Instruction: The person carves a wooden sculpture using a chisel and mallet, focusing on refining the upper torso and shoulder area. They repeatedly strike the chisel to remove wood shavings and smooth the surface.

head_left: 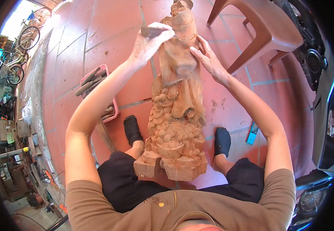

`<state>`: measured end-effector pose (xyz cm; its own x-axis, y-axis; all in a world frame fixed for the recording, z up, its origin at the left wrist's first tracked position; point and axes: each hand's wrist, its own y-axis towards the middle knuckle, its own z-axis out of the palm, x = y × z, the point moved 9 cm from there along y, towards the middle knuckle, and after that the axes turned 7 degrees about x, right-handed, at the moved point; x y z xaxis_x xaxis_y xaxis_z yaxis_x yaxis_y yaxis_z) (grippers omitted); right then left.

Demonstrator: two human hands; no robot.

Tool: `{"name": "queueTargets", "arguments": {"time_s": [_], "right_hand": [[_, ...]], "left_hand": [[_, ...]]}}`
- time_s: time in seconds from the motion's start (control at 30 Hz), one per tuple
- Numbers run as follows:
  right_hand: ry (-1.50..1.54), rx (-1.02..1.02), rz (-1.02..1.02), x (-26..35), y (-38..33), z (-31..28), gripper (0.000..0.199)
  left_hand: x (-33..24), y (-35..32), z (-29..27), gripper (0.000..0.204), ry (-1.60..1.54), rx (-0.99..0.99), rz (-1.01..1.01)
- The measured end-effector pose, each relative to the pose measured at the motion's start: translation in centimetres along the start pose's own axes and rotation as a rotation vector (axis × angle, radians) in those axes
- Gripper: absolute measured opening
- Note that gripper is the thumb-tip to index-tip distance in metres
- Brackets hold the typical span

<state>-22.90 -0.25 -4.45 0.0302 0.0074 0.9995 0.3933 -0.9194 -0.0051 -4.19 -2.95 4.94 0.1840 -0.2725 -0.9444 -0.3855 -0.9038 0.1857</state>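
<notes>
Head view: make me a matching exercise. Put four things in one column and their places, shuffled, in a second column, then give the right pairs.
Things:
1. left hand
2. right hand
3. pink tray
4. plastic stool

Places:
A. on the tiled floor to the person's left, with tools in it
B. flat against the right side of the wooden carving
C. standing at upper right, beyond the carving
D. closed round a tool handle near the carving's top

Pairs: 1-D, 2-B, 3-A, 4-C
</notes>
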Motion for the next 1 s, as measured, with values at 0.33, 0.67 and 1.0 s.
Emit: {"name": "queueTargets", "arguments": {"time_s": [0.33, 0.67, 1.0], "right_hand": [[-0.178, -0.012, -0.022, -0.2, -1.2, 0.5, 0.125], [-0.245, 0.072, -0.070, -0.4, -1.2, 1.2, 0.137], [-0.228, 0.057, -0.100, 0.1, -1.0, 1.1, 0.144]], "left_hand": [[1.0, -5.5, 0.7, 0.019, 0.176, -0.062, 0.094], [2.1, -4.5, 0.1, 0.016, -0.033, -0.207, 0.000], [1.7, -3.1, -0.9, 0.019, -0.282, -0.197, -0.014]]}}
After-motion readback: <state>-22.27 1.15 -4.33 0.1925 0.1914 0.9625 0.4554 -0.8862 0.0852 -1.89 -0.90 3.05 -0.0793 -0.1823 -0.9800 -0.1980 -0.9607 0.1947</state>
